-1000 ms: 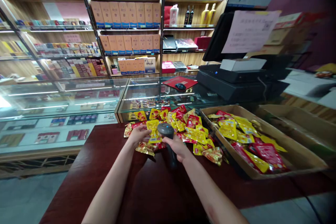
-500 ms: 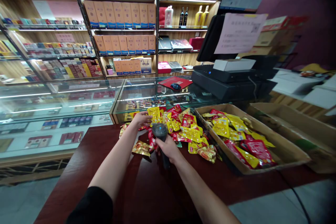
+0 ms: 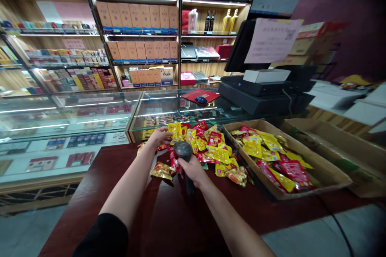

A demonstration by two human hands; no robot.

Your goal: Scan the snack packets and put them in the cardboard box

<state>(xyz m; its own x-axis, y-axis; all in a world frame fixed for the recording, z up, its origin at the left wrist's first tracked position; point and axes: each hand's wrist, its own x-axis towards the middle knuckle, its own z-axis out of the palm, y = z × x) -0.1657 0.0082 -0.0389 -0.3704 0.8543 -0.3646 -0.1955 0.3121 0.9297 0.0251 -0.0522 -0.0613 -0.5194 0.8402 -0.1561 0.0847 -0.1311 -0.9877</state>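
Note:
My right hand (image 3: 193, 170) is wrapped around the handle of a black handheld barcode scanner (image 3: 183, 150), its head facing the pile in front of me. Beyond it, my left hand (image 3: 161, 136) pinches the left edge of a yellow snack packet (image 3: 175, 131), which stands up above the others. A heap of red, yellow and gold snack packets (image 3: 215, 152) covers the counter around both hands. Just below my left hand, a gold packet (image 3: 162, 170) lies apart on the dark wood.
To the right, a cardboard tray (image 3: 328, 186) holds more packets, with another cardboard box (image 3: 313, 126) behind. A glass display case (image 3: 99, 116), a red mouse pad (image 3: 193, 95) and a black register (image 3: 262, 98) stand farther back. A cable (image 3: 337, 221) hangs at the lower right.
The view has shifted very slightly. Both hands keep nearly the same places, with the scanner and the yellow packet still in them.

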